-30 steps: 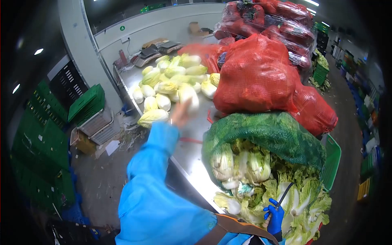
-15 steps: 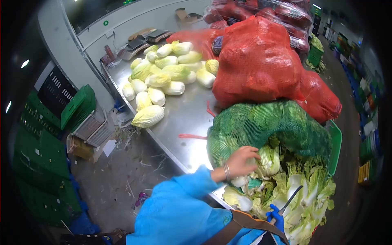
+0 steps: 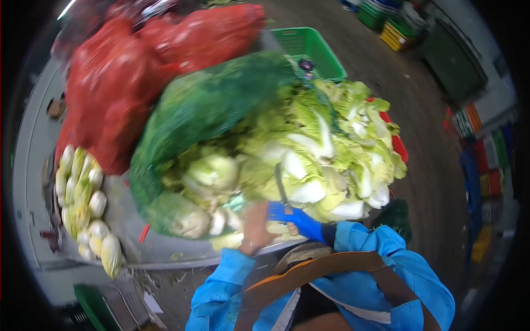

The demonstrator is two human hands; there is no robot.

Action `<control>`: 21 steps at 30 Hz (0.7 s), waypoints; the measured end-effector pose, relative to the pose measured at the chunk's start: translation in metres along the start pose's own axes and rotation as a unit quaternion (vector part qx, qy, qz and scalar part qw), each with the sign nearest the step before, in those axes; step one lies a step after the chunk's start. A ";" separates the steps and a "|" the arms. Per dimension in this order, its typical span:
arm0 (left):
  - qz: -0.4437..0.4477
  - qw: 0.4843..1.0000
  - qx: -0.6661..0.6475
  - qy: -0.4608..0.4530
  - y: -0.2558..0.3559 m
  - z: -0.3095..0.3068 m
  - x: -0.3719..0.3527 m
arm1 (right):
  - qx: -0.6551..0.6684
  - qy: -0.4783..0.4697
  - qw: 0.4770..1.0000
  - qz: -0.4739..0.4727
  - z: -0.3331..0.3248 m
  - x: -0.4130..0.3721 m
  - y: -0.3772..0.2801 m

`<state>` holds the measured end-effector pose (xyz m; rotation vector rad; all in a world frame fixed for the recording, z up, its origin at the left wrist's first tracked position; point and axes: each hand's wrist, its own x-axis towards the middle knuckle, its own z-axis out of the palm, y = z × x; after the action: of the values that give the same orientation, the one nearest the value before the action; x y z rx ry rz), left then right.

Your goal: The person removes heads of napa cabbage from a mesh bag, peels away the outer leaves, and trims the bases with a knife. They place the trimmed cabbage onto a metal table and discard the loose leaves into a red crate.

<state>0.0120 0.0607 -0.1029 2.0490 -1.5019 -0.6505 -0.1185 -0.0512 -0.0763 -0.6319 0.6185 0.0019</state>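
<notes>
My right hand (image 3: pixel 301 222), in a blue glove, is wrapped round a knife (image 3: pixel 280 182), its dark curved blade pointing up over the leaves. Close against the glove is my bare left hand (image 3: pixel 257 223), blurred by motion; its fingers and anything in them cannot be made out. Beyond my hands, a napa cabbage (image 3: pixel 212 172) lies at the mouth of a green mesh sack (image 3: pixel 193 105). Loose cabbage leaves (image 3: pixel 309 190) with thick white ribs are heaped to the right.
Trimmed cabbages (image 3: pixel 83 193) lie on the left of the metal table (image 3: pixel 165 248). Large red mesh sacks (image 3: pixel 110 88) stand behind them. A green crate (image 3: pixel 314 47) is at the far right, and a red container's edge (image 3: pixel 395 138) shows beside the leaves.
My view has swung to the right. My left hand has come back from the cabbage at the sack's mouth to beside my gloved right hand, which keeps hold of the knife.
</notes>
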 end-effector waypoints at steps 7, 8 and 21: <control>-0.008 0.999 0.031 0.025 0.065 0.056 0.068 | -0.117 0.037 0.984 -0.132 -0.081 -0.035 -0.044; 0.003 0.999 0.032 0.014 0.076 0.064 0.083 | -0.137 0.045 0.979 -0.141 -0.094 -0.038 -0.056; 0.060 0.929 0.336 -0.146 0.187 0.188 0.355 | 0.063 0.549 0.775 -0.307 -0.338 -0.034 -0.148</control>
<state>-0.1465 -0.3504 -0.1498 2.3854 -2.2452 -0.4373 -0.3013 -0.3525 -0.1906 -0.6439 1.4988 -1.0942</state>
